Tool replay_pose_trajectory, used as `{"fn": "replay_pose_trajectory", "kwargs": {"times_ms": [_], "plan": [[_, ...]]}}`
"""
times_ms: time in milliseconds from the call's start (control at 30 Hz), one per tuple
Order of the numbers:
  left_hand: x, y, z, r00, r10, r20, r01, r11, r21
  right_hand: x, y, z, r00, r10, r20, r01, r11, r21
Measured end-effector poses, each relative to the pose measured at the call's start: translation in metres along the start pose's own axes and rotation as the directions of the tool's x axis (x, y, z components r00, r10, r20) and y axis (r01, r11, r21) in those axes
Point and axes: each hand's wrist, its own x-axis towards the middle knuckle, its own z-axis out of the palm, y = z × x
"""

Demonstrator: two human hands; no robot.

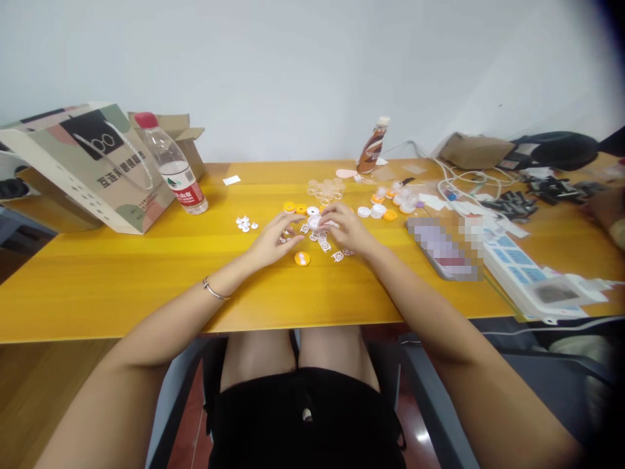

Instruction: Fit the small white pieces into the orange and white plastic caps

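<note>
One white disc (314, 223) appears to be pinched between the thumb and fingers of the right hand (342, 227), over the middle of the surface (273, 293). Beside it, the left hand (273, 241) is held with thumb and fingers curved apart; nothing can be seen gripped there, though small white bits are partly hidden by it.

Just beyond the disc, two orange caps (290, 207) and a white ring (313, 211) are lined up. White lattices (323, 243) are scattered near the right hand, some partly covered by it. On the near side, between the hands, an orange dish (302, 259) is set down with a pale piece inside. White knobs (245, 225) are grouped to the left, and clear rings (326, 189) are spread farther back.

The step in hand is judged to be the fingertip handling of the disc; whether it is being lifted, turned or placed cannot be told. For the next move, a light grip on the rim would be called for, with the disc held level. If it were to be steadied from both sides, the left fingers would need to be drawn inward without the lattices being brushed.
</note>
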Motion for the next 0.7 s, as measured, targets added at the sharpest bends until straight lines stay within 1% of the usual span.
{"fn": "replay_pose_trajectory", "kwargs": {"times_ms": [67,133,233,300,333,400,433,467,500,533,600,633,700], "plan": [[-0.001,0.003,-0.002,0.996,0.089,-0.012,-0.089,0.996,0.007,-0.001,-0.015,0.006,0.990,-0.088,0.106,0.078,0.992,0.099],[-0.001,0.006,-0.003,0.987,0.158,0.019,-0.158,0.987,0.027,-0.002,-0.025,0.011,0.981,-0.123,0.150,0.096,0.980,0.176],[-0.001,0.006,-0.004,0.979,0.196,0.060,-0.198,0.980,0.032,-0.003,-0.031,0.014,0.982,-0.102,0.162,0.061,0.969,0.241],[0.001,0.003,-0.004,0.980,0.193,0.037,-0.194,0.981,0.021,-0.003,-0.031,0.012,0.989,-0.050,0.138,0.014,0.967,0.253],[0.002,0.001,-0.005,0.983,0.181,0.002,-0.181,0.983,0.014,-0.003,-0.030,0.011,0.993,-0.012,0.120,-0.018,0.968,0.249],[0.004,-0.005,-0.005,0.986,0.113,-0.122,-0.116,0.993,-0.015,-0.003,-0.028,0.008,0.992,0.055,0.115,-0.080,0.970,0.228],[0.006,-0.008,-0.006,0.979,0.057,-0.194,-0.067,0.997,-0.047,-0.003,-0.027,0.008,0.988,0.063,0.142,-0.093,0.972,0.214],[0.007,-0.010,-0.006,0.967,-0.009,-0.255,-0.016,0.995,-0.095,-0.004,-0.027,0.007,0.980,0.050,0.192,-0.089,0.976,0.199],[0.008,-0.013,-0.005,0.953,-0.075,-0.294,0.029,0.987,-0.156,-0.005,-0.027,0.008,0.967,0.022,0.255,-0.070,0.981,0.182],[0.009,-0.014,-0.005,0.942,-0.136,-0.307,0.067,0.972,-0.224,-0.006,-0.027,0.010,0.947,-0.015,0.320,-0.040,0.985,0.166],[0.009,-0.016,-0.003,0.937,-0.229,-0.265,0.128,0.928,-0.349,-0.008,-0.029,0.015,0.906,-0.074,0.418,0.019,0.991,0.135],[0.010,-0.017,-0.002,0.938,-0.261,-0.230,0.152,0.903,-0.402,-0.009,-0.030,0.018,0.890,-0.091,0.446,0.039,0.991,0.124],[0.010,-0.017,0.000,0.939,-0.301,-0.164,0.186,0.850,-0.492,-0.011,-0.031,0.024,0.875,-0.111,0.471,0.060,0.991,0.121]]}}
